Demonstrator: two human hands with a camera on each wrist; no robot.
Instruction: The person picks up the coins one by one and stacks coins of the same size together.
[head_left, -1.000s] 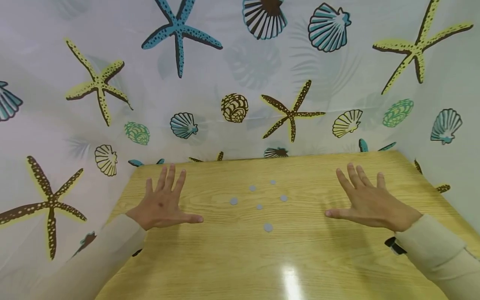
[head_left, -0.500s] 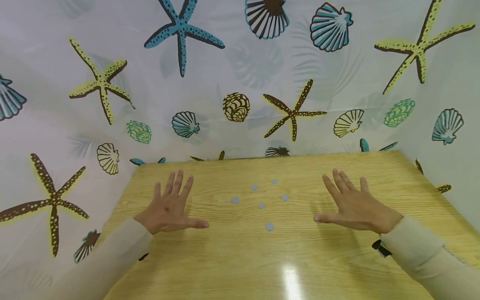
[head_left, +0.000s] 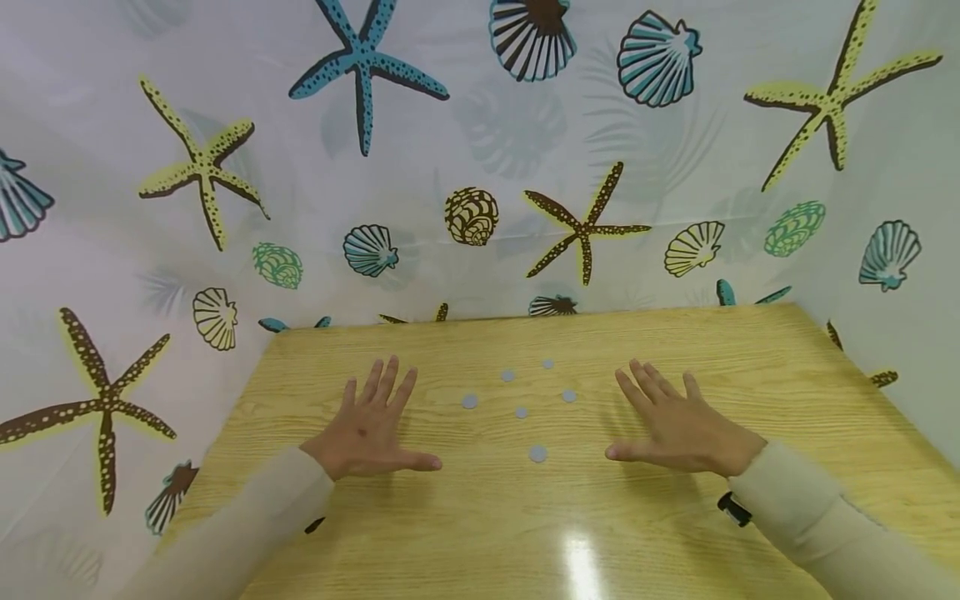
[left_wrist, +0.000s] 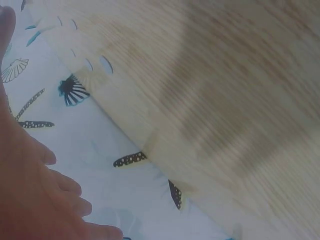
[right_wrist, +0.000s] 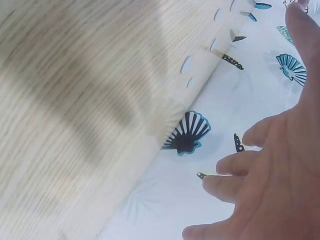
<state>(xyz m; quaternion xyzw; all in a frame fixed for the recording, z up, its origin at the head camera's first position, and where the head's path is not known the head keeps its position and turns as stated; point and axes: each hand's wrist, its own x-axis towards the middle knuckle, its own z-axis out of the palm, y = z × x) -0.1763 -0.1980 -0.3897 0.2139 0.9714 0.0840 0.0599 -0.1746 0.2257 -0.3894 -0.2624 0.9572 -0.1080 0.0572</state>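
Note:
Several small flat grey discs lie scattered on the wooden table, among them a larger disc (head_left: 537, 453) nearest the person and another disc (head_left: 469, 402) at the left of the group. To the left of them the left hand (head_left: 367, 433) hovers palm down, fingers spread and thumb pointing at the discs. On the other side the right hand (head_left: 678, 427) is held the same way, its thumb toward the group. Neither hand touches a disc. Each wrist view shows the near hand, the left (left_wrist: 40, 185) and the right (right_wrist: 270, 175), with nothing in the fingers.
The light wooden tabletop (head_left: 420, 533) spreads under both hands, with a bright reflection near its front. A white curtain (head_left: 420, 283) printed with starfish and shells hangs behind the table and along both sides.
Both hands have moved inward toward the discs and a little nearer the person, fingers still spread. The discs have stayed in place on the table.

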